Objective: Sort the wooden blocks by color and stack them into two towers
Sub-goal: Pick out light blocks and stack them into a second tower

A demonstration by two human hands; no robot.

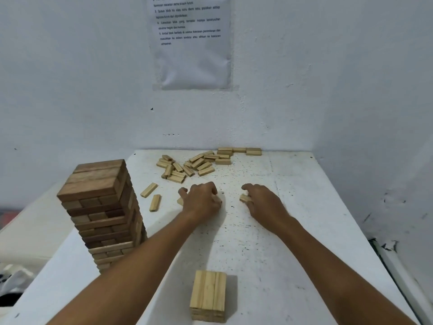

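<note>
While both hands rest on the white table (pixel 304 207), I note the left hand (pixel 202 199) curled over a light block (pixel 180 201) that shows only at its thumb side, and the right hand (pixel 263 202) pinching a second light block (pixel 244 198) in its fingertips. The tall tower (pixel 103 212), dark layers above light, stands at 9 o'clock from the hands. The short light stack (pixel 208 295) sits at 6 o'clock, the loose light pile (pixel 194 164) at 12, and two stray blocks (pixel 152 195) lie beside the left hand.
</note>
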